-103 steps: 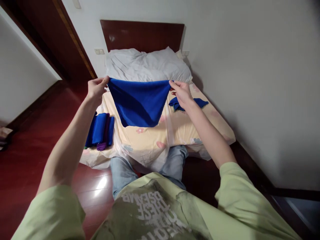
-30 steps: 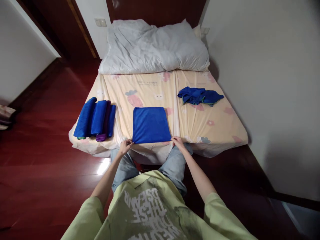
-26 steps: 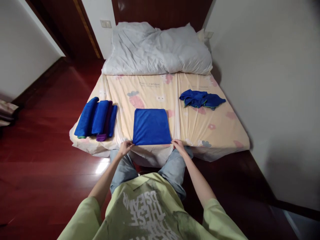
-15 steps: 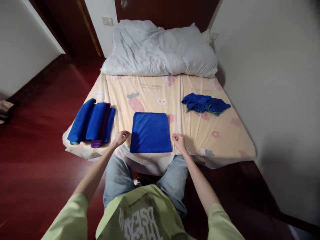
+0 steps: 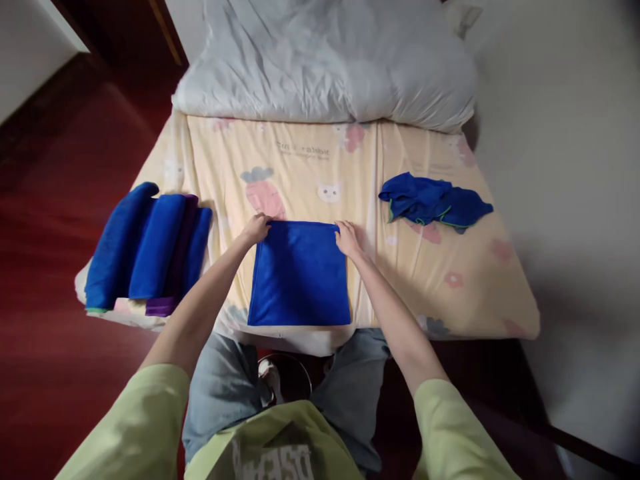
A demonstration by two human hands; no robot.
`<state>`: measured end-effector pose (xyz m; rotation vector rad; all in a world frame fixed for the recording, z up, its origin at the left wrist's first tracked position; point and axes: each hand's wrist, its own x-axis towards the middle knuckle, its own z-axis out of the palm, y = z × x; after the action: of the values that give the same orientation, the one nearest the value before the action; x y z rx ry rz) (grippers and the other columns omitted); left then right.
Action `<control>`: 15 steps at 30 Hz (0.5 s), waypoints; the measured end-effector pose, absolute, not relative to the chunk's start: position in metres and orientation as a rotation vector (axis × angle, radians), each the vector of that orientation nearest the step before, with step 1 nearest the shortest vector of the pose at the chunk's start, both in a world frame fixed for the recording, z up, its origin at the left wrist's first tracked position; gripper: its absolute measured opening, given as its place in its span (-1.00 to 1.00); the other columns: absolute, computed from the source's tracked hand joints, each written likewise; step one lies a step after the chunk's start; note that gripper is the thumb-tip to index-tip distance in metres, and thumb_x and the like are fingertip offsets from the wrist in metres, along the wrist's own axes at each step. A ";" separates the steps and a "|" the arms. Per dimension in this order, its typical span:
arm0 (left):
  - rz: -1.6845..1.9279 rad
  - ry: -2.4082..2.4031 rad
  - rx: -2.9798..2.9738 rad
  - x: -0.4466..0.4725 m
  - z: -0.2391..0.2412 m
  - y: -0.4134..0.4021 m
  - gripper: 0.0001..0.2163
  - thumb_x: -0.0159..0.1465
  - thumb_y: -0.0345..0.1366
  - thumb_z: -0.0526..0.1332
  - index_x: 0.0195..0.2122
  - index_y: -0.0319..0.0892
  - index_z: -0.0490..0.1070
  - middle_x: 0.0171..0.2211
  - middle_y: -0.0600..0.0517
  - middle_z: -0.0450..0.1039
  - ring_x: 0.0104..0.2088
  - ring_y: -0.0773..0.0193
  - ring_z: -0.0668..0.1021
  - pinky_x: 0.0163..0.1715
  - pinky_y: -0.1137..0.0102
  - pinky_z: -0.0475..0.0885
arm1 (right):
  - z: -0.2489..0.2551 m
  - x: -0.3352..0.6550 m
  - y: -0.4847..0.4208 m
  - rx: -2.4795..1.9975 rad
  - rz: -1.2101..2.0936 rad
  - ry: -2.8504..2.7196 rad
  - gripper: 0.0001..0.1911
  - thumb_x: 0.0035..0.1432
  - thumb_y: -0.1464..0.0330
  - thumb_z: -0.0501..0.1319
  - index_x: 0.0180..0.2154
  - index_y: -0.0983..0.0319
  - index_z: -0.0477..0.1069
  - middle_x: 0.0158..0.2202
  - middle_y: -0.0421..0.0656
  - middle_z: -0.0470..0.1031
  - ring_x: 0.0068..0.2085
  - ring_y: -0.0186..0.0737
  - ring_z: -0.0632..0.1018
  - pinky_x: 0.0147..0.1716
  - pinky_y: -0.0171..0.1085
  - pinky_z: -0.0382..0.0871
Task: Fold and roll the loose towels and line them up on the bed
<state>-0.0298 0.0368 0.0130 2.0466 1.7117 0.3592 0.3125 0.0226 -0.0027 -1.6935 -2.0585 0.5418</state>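
A folded blue towel point(image 5: 299, 275) lies flat near the front edge of the bed point(image 5: 310, 160). My left hand point(image 5: 256, 228) pinches its far left corner. My right hand point(image 5: 347, 239) is closed on its far right corner. Both arms reach forward over the towel's sides. Left of it sits a row of rolled blue towels point(image 5: 143, 247) with a purple one point(image 5: 173, 267) among them. A crumpled blue towel point(image 5: 434, 203) lies at the right of the bed.
A white duvet point(image 5: 325, 60) is bunched at the head of the bed. The yellow sheet has cartoon prints. A white wall runs along the right side. Dark red wooden floor lies to the left and below the bed.
The towel was held up in the air, then laid flat on the bed. My hands let go of its near corners and moved to its far corners. The camera has leaned closer.
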 end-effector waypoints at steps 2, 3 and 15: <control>0.365 1.724 2.051 -0.030 0.005 0.045 -0.74 0.16 -0.41 0.21 -0.15 -0.24 0.63 -0.14 -0.18 0.57 -0.05 -0.01 0.59 0.07 0.24 0.47 | -0.011 0.316 0.034 -1.700 0.539 -2.095 -0.57 0.20 0.55 0.13 0.08 0.33 0.51 0.07 0.14 0.51 0.16 0.11 0.46 0.31 0.08 0.29; 0.364 1.730 2.053 -0.031 0.001 0.048 -0.75 0.15 -0.41 0.23 -0.18 -0.24 0.63 -0.15 -0.18 0.57 -0.05 -0.02 0.59 0.07 0.22 0.48 | -0.013 0.318 0.039 -1.705 0.545 -2.114 -0.59 0.18 0.55 0.16 0.05 0.32 0.53 0.05 0.14 0.51 0.14 0.10 0.46 0.29 0.07 0.31; 0.414 1.822 1.886 -0.044 0.010 0.045 -0.83 0.19 -0.40 0.23 -0.22 -0.18 0.59 -0.22 -0.10 0.64 -0.12 0.03 0.63 0.02 0.22 0.50 | 0.008 0.321 0.029 -1.500 0.559 -2.364 -0.71 0.32 0.50 0.09 -0.10 0.20 0.56 -0.03 -0.01 0.57 -0.04 -0.05 0.56 0.07 -0.12 0.43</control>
<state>-0.0443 0.0448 0.0096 1.8862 1.8224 0.4141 0.3213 0.0291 0.0078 -1.5004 -2.3638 0.5588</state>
